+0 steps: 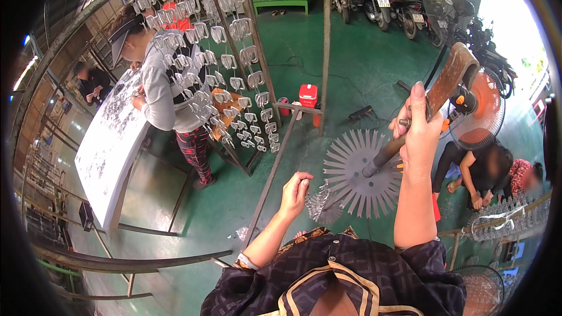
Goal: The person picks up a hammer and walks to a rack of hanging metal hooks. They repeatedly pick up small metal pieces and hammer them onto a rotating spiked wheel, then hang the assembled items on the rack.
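Over the green floor, I've got the right hand [420, 120] up high, fingers wrapped around the lower end of a rusty metal bracket [449, 77], thumb laid straight along it. That thing is rough, brown and pitted, a flat strap bent over at the top like a hook. A stubby bolt end [404, 123] pokes out by the fingers. Just below the hand there's a dull grey round post [383, 158], slanting down to the middle of a big flat disc [354, 167], dark matte metal with long slots cut all round so the rim looks like petals.

Left hand [294, 195] is lower, off to the disc's left: fingers curled in, thumb tip up against the index finger. Can't tell from my end if it's pinching anything. Just beside it is a tangle of small shiny metal pieces [318, 201], all spiky and thin.

Further left I've got rows of bent wire loops [249, 55] hanging in strings, pale and smooth, plus a glossy white tabletop [108, 184] strewn with dark bits. Behind the bracket there's a round fan [481, 111] with a thin wire cage and orange blades.
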Demonstrator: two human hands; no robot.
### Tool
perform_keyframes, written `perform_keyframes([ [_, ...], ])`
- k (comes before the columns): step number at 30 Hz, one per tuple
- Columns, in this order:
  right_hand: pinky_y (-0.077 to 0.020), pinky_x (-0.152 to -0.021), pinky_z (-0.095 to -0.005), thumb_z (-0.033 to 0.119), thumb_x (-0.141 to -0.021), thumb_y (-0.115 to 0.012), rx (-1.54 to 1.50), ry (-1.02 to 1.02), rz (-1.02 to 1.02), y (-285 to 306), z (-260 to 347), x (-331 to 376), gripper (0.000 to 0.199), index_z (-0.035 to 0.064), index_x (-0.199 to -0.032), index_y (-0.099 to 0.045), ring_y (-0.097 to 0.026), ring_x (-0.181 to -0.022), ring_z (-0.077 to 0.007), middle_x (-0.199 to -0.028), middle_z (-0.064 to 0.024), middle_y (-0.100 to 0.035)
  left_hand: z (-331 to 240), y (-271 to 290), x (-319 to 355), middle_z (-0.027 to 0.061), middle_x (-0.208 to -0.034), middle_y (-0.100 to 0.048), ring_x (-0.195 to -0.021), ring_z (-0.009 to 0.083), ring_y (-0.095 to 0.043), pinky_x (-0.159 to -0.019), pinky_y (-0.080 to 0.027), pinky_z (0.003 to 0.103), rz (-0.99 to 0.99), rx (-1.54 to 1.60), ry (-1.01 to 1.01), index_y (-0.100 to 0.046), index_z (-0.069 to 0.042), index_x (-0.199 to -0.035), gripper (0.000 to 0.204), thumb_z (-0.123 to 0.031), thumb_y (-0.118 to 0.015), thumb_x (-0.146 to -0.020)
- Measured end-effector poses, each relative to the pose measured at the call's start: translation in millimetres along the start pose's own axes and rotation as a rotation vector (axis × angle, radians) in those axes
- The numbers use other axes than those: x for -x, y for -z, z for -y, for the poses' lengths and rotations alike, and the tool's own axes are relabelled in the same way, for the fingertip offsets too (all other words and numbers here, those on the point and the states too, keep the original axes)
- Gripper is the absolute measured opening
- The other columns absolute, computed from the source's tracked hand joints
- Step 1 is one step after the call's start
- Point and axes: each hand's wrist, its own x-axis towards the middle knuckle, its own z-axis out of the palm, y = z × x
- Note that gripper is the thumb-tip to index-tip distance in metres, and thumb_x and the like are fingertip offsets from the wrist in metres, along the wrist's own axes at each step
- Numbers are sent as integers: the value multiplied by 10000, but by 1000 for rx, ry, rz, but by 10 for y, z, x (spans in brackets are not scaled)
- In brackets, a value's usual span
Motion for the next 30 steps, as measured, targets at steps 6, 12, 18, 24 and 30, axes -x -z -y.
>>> perform_keyframes([
  [6, -338, -354, -216, 409, -836, -596, 3, -3, 6, 24, -45, 12, 456, 70, -577, -434, -397, -344, -67, -421, 12, -387, -77, -59, -195, 20, -570, -456, -527, 88, -420, -494, -354, 255, 4, -247, -22, -548, -31, -836, 141, -149, -503, -898],
  [12, -336, -355, -217, 414, -835, -595, 9, 0, 6, 41, -82, 13, 460, 76, -572, -427, -400, -343, -70, -414, 11, -386, -38, -97, -332, 99, -495, -370, -467, 138, -336, -455, -331, 313, 34, -451, 50, -474, 4, -650, 349, -258, -587, -853],
  [18, -337, -359, -222, 417, -836, -593, 15, -18, 4, 49, -118, -15, 462, 73, -574, -429, -397, -339, -76, -408, 12, -377, -156, -173, -425, 132, -475, -367, -457, 207, -324, -464, -335, 365, 31, -555, 208, -452, 12, -598, 491, -401, -595, -824],
  [24, -338, -360, -225, 410, -837, -593, 6, -32, 3, 43, -160, -54, 455, 68, -579, -441, -392, -335, -78, -407, 10, -375, -80, -229, -553, 164, -529, -490, -529, 323, -479, -538, -400, 408, 60, -553, 341, -482, -1, -653, 514, -479, -546, -830],
  [30, -341, -356, -230, 397, -839, -596, 4, -32, -5, 46, -193, -68, 443, 57, -595, -453, -386, -332, -75, -416, 10, -379, 39, -236, -598, 207, -633, -560, -700, 383, -577, -646, -436, 435, 154, -503, 332, -497, 12, -728, 517, -489, -489, -859],
])
